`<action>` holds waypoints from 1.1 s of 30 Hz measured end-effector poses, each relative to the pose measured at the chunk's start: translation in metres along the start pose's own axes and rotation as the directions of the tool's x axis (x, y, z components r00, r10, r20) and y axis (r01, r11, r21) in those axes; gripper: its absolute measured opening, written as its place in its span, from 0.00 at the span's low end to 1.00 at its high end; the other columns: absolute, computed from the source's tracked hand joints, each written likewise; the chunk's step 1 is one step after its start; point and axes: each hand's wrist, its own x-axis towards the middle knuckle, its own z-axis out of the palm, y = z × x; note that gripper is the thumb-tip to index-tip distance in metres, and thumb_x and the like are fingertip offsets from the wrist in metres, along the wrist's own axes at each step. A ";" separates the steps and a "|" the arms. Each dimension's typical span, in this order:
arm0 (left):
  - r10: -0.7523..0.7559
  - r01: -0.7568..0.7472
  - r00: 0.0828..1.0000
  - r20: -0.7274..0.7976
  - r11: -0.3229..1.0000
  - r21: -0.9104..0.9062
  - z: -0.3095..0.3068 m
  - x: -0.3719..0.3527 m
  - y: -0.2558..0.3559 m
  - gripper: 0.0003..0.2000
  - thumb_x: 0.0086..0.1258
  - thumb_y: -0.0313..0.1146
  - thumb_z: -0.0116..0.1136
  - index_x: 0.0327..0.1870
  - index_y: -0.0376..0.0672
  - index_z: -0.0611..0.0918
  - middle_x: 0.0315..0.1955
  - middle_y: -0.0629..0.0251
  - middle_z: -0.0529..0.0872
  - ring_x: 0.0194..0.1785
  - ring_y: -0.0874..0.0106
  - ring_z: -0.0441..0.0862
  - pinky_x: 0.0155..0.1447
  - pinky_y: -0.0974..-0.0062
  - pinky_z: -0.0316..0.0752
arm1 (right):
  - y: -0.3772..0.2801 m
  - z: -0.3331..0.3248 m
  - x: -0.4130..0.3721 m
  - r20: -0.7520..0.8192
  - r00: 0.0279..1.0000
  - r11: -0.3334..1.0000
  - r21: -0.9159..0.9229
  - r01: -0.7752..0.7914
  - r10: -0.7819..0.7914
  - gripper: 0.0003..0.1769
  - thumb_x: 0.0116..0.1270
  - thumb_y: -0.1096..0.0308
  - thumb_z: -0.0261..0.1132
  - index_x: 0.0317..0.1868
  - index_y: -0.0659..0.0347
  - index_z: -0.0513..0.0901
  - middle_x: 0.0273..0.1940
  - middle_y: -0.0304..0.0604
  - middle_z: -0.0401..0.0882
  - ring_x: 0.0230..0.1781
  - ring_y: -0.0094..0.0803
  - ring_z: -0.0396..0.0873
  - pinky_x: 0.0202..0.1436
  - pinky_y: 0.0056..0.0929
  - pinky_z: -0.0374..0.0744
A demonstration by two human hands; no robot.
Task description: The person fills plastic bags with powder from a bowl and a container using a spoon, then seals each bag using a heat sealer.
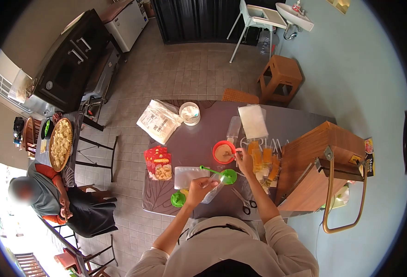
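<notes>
My left hand (201,189) is closed, pinching a small clear plastic bag (212,194) near the table's front edge. My right hand (244,162) is closed over the right rim of a red bowl (215,158), gripping what looks like a spoon that dips into light brown contents. Between both hands sits a round green lid-like piece (229,177), and a green-handled utensil (208,169) lies to its left. Black-handled scissors (245,203) rest below my right hand. Left of my left wrist is another green piece (178,199), beside a stack of clear bags (187,176).
Red printed packets (158,164), a white plastic package (159,121) and a white tub (190,113) lie farther back. Orange-filled sachets (263,159) are right of the bowl, before a wooden machine with a metal handle (325,168). A person (55,198) sits left near a food tray (61,144).
</notes>
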 end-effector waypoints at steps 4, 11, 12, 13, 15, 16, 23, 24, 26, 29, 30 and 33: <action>-0.009 0.009 1.000 -0.028 1.000 -0.006 -0.001 -0.002 0.006 0.09 0.59 0.32 0.62 0.35 0.36 0.83 0.27 0.70 0.84 0.32 0.85 0.74 0.40 0.84 0.69 | -0.029 -0.014 0.000 0.006 0.975 0.864 -0.462 0.200 -0.222 0.05 0.61 0.64 0.57 0.39 0.49 0.73 0.22 0.41 0.77 0.22 0.41 0.77 0.23 0.34 0.71; 0.040 -0.040 0.998 -0.047 0.999 0.017 0.000 -0.001 0.002 0.09 0.58 0.33 0.63 0.35 0.37 0.83 0.26 0.68 0.84 0.31 0.84 0.75 0.39 0.83 0.70 | -0.031 -0.013 0.002 0.177 0.919 0.708 -0.591 0.386 -0.354 0.04 0.63 0.66 0.56 0.35 0.53 0.69 0.21 0.42 0.76 0.19 0.42 0.76 0.19 0.37 0.70; 0.042 -0.040 0.998 -0.048 0.998 0.046 0.000 -0.002 0.005 0.10 0.58 0.33 0.63 0.35 0.36 0.83 0.27 0.68 0.84 0.30 0.84 0.75 0.38 0.82 0.70 | -0.032 -0.009 0.000 0.166 0.912 0.748 -0.527 0.404 -0.375 0.04 0.63 0.67 0.56 0.34 0.53 0.69 0.21 0.42 0.76 0.19 0.42 0.76 0.19 0.37 0.70; 0.043 -0.040 0.998 -0.050 0.998 0.046 -0.001 -0.002 0.004 0.10 0.58 0.33 0.63 0.35 0.36 0.83 0.27 0.68 0.84 0.30 0.84 0.75 0.38 0.82 0.70 | -0.028 -0.006 -0.003 0.154 0.906 0.782 -0.461 0.420 -0.395 0.05 0.62 0.67 0.57 0.33 0.53 0.68 0.21 0.42 0.75 0.19 0.43 0.76 0.19 0.37 0.70; 0.022 -0.020 0.998 -0.063 0.999 0.038 -0.001 -0.002 0.000 0.10 0.58 0.33 0.63 0.36 0.36 0.83 0.26 0.67 0.84 0.30 0.83 0.75 0.38 0.82 0.70 | -0.020 -0.002 -0.004 0.114 0.935 0.804 -0.482 0.349 -0.337 0.06 0.62 0.67 0.57 0.34 0.54 0.68 0.21 0.43 0.75 0.20 0.43 0.76 0.19 0.36 0.70; 0.022 -0.020 0.998 -0.065 0.999 0.037 -0.002 -0.003 0.000 0.10 0.58 0.33 0.63 0.36 0.36 0.83 0.26 0.67 0.84 0.30 0.83 0.75 0.38 0.82 0.70 | -0.016 -0.001 -0.005 0.072 0.959 0.821 -0.501 0.274 -0.276 0.06 0.62 0.67 0.58 0.34 0.54 0.67 0.21 0.44 0.75 0.20 0.43 0.76 0.20 0.34 0.70; 0.043 -0.039 0.994 -0.096 0.998 0.047 -0.006 -0.008 -0.003 0.11 0.58 0.34 0.63 0.36 0.36 0.83 0.26 0.66 0.84 0.31 0.83 0.76 0.38 0.82 0.71 | 0.027 -0.003 -0.015 -0.010 0.996 0.989 0.118 -0.084 0.086 0.10 0.63 0.69 0.60 0.32 0.56 0.65 0.21 0.37 0.73 0.21 0.28 0.76 0.21 0.25 0.69; 0.024 -0.021 0.995 -0.093 0.999 0.036 -0.006 -0.008 -0.005 0.11 0.58 0.34 0.63 0.36 0.36 0.83 0.26 0.66 0.84 0.31 0.83 0.76 0.38 0.82 0.71 | 0.038 -0.001 -0.016 0.006 0.994 0.946 0.306 -0.109 0.113 0.10 0.63 0.69 0.60 0.31 0.56 0.64 0.22 0.36 0.72 0.21 0.25 0.75 0.21 0.24 0.68; 0.024 -0.020 0.996 -0.089 0.999 0.047 -0.007 -0.007 -0.007 0.11 0.58 0.34 0.64 0.36 0.36 0.83 0.25 0.66 0.84 0.31 0.83 0.76 0.38 0.82 0.71 | 0.032 -0.004 -0.018 0.025 0.990 0.866 0.483 -0.132 0.137 0.11 0.63 0.69 0.60 0.31 0.55 0.63 0.22 0.34 0.72 0.22 0.22 0.74 0.21 0.22 0.68; 0.021 -0.019 0.996 -0.084 0.999 0.035 -0.006 -0.007 -0.007 0.11 0.58 0.35 0.64 0.35 0.36 0.83 0.25 0.67 0.84 0.31 0.83 0.76 0.38 0.82 0.70 | 0.028 -0.008 -0.021 0.108 0.972 0.775 0.588 -0.233 0.210 0.12 0.63 0.68 0.61 0.30 0.53 0.63 0.23 0.34 0.71 0.22 0.21 0.74 0.21 0.17 0.66; 0.019 -0.018 0.996 -0.084 1.000 0.010 -0.005 -0.007 -0.007 0.11 0.58 0.35 0.64 0.35 0.36 0.83 0.25 0.67 0.84 0.30 0.83 0.76 0.37 0.82 0.70 | 0.028 -0.009 -0.022 0.122 0.969 0.754 0.610 -0.244 0.215 0.13 0.62 0.68 0.61 0.30 0.53 0.62 0.23 0.33 0.71 0.23 0.21 0.74 0.22 0.16 0.65; 0.036 -0.031 0.994 -0.103 0.998 0.046 -0.003 -0.011 0.006 0.11 0.58 0.35 0.64 0.35 0.36 0.83 0.25 0.67 0.84 0.30 0.83 0.75 0.36 0.82 0.70 | 0.031 -0.008 -0.020 0.132 0.971 0.729 0.641 -0.239 0.202 0.13 0.62 0.68 0.61 0.30 0.53 0.62 0.24 0.33 0.70 0.24 0.21 0.74 0.22 0.15 0.65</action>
